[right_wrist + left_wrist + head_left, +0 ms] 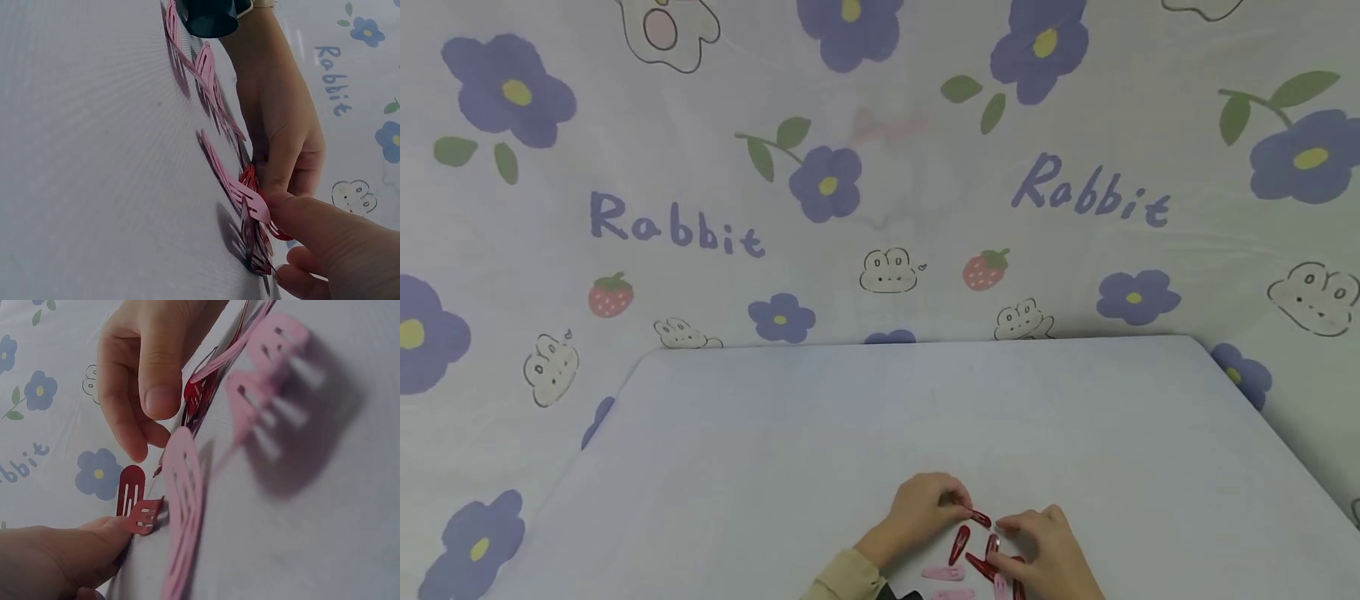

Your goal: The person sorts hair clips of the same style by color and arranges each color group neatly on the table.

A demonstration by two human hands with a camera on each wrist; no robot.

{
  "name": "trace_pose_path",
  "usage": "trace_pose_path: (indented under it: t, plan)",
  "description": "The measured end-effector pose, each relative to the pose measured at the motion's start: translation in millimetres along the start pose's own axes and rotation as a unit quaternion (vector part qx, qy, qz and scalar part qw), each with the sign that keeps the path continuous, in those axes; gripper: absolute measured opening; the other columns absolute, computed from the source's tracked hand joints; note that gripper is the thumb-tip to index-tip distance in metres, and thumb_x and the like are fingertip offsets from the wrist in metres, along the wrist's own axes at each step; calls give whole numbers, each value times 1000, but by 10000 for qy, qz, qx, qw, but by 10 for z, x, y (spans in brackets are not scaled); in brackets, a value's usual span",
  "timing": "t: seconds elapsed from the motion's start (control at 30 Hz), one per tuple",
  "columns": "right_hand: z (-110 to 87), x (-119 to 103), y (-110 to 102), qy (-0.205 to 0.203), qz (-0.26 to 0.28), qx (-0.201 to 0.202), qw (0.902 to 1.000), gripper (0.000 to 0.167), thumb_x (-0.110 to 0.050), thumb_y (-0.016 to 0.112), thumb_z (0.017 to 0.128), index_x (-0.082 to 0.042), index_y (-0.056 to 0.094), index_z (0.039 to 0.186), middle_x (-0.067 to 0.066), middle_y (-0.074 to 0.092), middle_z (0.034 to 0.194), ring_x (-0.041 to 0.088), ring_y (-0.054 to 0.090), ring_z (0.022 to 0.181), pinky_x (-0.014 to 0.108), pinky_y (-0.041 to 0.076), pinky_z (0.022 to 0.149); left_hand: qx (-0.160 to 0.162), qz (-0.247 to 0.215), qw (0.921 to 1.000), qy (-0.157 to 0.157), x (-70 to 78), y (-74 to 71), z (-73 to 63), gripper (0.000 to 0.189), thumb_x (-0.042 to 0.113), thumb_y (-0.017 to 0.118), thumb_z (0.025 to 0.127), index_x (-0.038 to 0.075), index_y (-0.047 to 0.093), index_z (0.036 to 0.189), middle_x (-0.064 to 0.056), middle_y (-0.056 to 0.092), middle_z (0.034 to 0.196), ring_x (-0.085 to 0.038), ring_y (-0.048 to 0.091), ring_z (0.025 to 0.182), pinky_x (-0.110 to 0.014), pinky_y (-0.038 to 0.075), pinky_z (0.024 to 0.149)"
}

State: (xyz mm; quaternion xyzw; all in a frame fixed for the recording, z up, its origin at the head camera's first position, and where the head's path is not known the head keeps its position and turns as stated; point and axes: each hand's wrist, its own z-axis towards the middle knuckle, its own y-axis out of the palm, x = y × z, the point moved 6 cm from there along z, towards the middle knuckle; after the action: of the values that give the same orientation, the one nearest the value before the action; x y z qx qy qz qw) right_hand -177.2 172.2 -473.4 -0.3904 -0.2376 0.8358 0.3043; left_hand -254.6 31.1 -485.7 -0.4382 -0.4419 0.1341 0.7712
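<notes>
My left hand [925, 507] pinches a dark red snap hair clip [981, 518] by one end; in the left wrist view, the thumb and fingers hold the red clip [130, 482] low at the left. My right hand [1047, 552] is bent over the group of clips, its thumb and fingertips spread apart around a red clip [992, 546] on the table. I see nothing plainly gripped between them. Another dark red clip [959, 545] lies between the hands. In the right wrist view, a pink clip [240, 190] partly covers red ones beside the right thumb.
More pink clips [943, 573] lie on the white table [850, 417] near its front edge. Behind the table hangs a cloth [895, 192] printed with flowers and rabbits. A dark device [209, 17] is strapped at the left wrist.
</notes>
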Motion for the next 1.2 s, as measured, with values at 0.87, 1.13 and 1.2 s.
trace_pose_path:
  t: [0.87, 1.13, 1.2]
  plan:
    - [6, -43, 48, 459, 134, -481, 9977, 33, -13, 83, 56, -11, 67, 85, -10, 61, 81, 5, 31, 70, 24, 35, 58, 799, -1875, 9768, -655, -403, -409, -33, 7, 14, 62, 84, 10, 67, 88, 9, 56, 66, -3, 44, 55, -20, 35, 47]
    - [-1, -38, 41, 461, 299, -500, 9972, 34, -9, 82, 57, -8, 68, 87, -15, 58, 80, 4, 32, 69, 23, 35, 57, 1251, -1599, 9712, -1244, -809, -926, -172, 9, 8, 61, 83, 6, 66, 90, 4, 58, 66, -10, 46, 57, -23, 35, 48]
    - [-4, -35, 44, 466, 324, -506, 9971, 34, -9, 82, 57, -9, 67, 87, -16, 58, 80, 4, 32, 69, 23, 35, 57, 1397, -1469, 9697, -1364, -937, -1046, -213, 8, 8, 63, 82, 6, 67, 89, 3, 58, 65, -10, 45, 56, -23, 34, 47]
